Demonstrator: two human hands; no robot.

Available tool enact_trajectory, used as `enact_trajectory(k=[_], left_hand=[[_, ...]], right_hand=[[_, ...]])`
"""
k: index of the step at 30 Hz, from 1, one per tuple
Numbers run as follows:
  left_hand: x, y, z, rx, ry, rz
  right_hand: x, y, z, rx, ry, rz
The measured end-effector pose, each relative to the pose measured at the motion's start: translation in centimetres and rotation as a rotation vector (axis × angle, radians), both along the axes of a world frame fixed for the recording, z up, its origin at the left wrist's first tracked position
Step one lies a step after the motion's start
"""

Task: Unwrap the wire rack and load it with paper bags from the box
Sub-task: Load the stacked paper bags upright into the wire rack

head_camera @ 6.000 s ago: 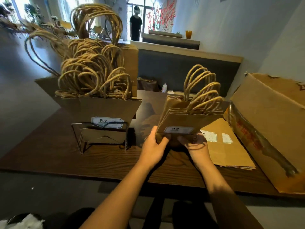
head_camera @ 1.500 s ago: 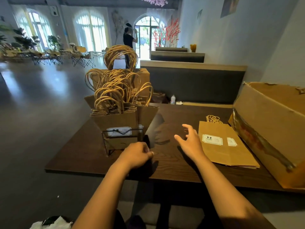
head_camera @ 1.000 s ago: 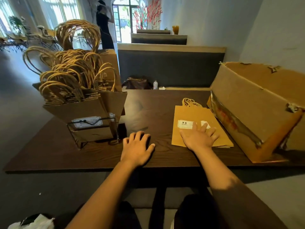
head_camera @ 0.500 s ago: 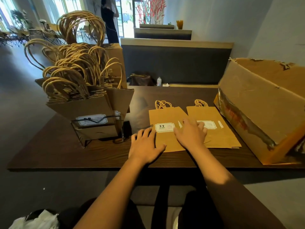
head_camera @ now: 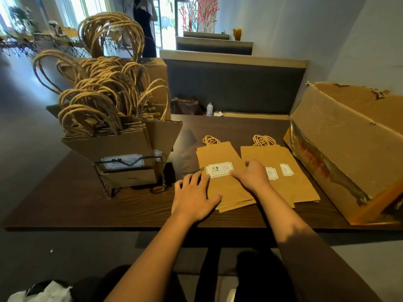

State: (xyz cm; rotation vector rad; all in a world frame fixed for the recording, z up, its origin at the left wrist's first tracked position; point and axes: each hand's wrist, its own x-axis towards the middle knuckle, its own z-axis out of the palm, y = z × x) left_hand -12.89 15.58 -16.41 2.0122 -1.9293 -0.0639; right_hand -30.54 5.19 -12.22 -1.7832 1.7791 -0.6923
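A black wire rack [head_camera: 130, 178] stands at the table's left, packed with upright brown paper bags [head_camera: 113, 144] whose twisted handles stick up. Two small stacks of flat paper bags lie in front of me: a left stack [head_camera: 222, 182] with a white "9.9" label and a right stack [head_camera: 283, 171]. My left hand [head_camera: 193, 196] lies flat, fingers spread, on the left stack's near left edge. My right hand [head_camera: 250, 174] rests palm down across the gap between both stacks. A big worn cardboard box [head_camera: 349, 144] sits at the right.
The dark wooden table [head_camera: 65, 203] ends just before my knees. A grey bench back [head_camera: 235, 83] runs behind the table, with a small bottle [head_camera: 209, 109] and a dark bag [head_camera: 185, 105] on the seat. A person [head_camera: 145, 25] stands far back. Crumpled white wrap [head_camera: 43, 293] lies on the floor.
Six seconds ago both hands held a bundle of bags; that bundle now stands in the rack. My right hand slid several bags leftward off the flat pile, making two stacks. Both hands press on them.
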Motion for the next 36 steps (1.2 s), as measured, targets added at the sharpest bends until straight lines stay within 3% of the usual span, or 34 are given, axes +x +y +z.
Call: enact_trajectory(k=[4,6,11,13,18,26,31,36], left_hand=[[0.3,0.1,0.3,-0.015,0.093,-0.002],[0.5,0.1,0.7,-0.036,0.240,0.017],[1.5,0.3,2.6,-0.052,0.956,0.138],[1.9,0.2,3.7,-0.007,1.127,0.084],[2.2,0.9,5.6,-0.166,1.039,-0.082],[4.0,4.5,6.8,-0.268,0.897,-0.143],[6.1,7.3,10.6,-0.464,0.846,-0.185],[9.5,10.1,12.8,-0.755,0.669,-0.093]], right_hand=[[1.0,1.0,0.8,0.102,-0.315,0.066],[1.4,1.5,1.0,0.113,-0.458,0.062],[1.2,3.0,2.3,0.039,-0.730,0.152],[0.9,3.2,2.5,0.039,-0.850,0.200],[0.8,3.9,2.0,0.100,-1.033,0.218],[0.9,6.8,4.0,0.067,-0.638,0.320],[2.6,8.9,8.0,-0.086,-0.556,0.334],[6.7,9.2,9.2,-0.050,-0.604,0.299]])
